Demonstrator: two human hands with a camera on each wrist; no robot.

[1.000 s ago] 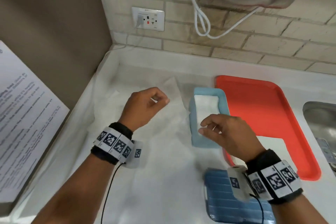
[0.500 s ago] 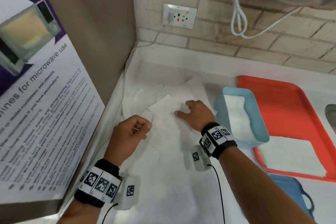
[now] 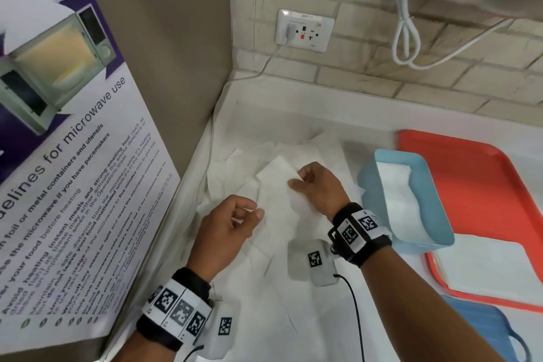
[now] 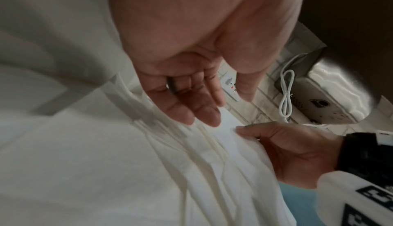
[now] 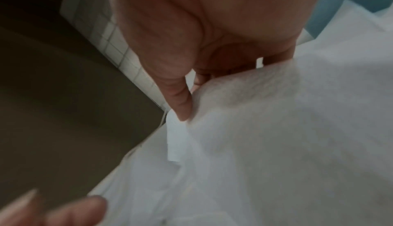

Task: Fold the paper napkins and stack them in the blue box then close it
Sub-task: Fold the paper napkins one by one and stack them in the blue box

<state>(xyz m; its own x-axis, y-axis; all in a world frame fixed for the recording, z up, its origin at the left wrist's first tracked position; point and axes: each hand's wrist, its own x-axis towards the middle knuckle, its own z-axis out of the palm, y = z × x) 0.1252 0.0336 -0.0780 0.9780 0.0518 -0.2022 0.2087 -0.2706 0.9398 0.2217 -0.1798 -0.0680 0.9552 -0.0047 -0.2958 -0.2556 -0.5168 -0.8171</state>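
Observation:
Loose white napkins are spread over the counter's left corner, with one napkin [image 3: 276, 188] on top. My right hand [image 3: 296, 181] pinches its right edge; in the right wrist view the thumb [image 5: 182, 110] presses on the napkin [image 5: 276, 112] with the fingers under it. My left hand [image 3: 252, 213] hovers just left of that napkin with loosely curled fingers [image 4: 202, 112], holding nothing. The light blue box [image 3: 367, 185] stands to the right, open, with folded napkins [image 3: 396, 194] inside. Its darker blue lid [image 3: 487, 329] lies at the bottom right.
An orange tray [image 3: 484, 173] lies behind and right of the box, with a flat white stack [image 3: 487, 267] on its near end. A microwave poster [image 3: 73, 185] leans on the left wall. A socket [image 3: 304, 29] and white cable [image 3: 405, 32] hang on the brick wall.
My right hand moved left from the blue box to the napkin pile, lay on the top napkin, and now pinches its edge. The left hand stayed close by, holding nothing.

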